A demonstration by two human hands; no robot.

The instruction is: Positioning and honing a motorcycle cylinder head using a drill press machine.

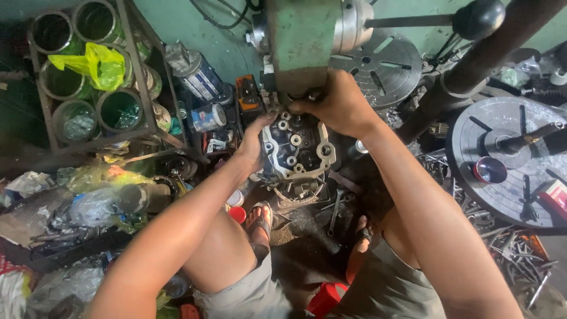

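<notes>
Floor: cluttered with tools around the engine cylinder head (297,147).
Left hand (253,142): fingers clamped on its left edge.
Right hand (336,101): fingers closed at its top, under the green drill press (301,41).

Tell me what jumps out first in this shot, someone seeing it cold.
First, the grey engine casting at centre, under the green machine column: the left hand braces its left side and the right hand grips at its top edge. Next, the bright yellow-green plastic bag stuffed in the rack of green cylinders at upper left. On the right, a round slotted metal plate sits above a litter of scrap metal.
</notes>
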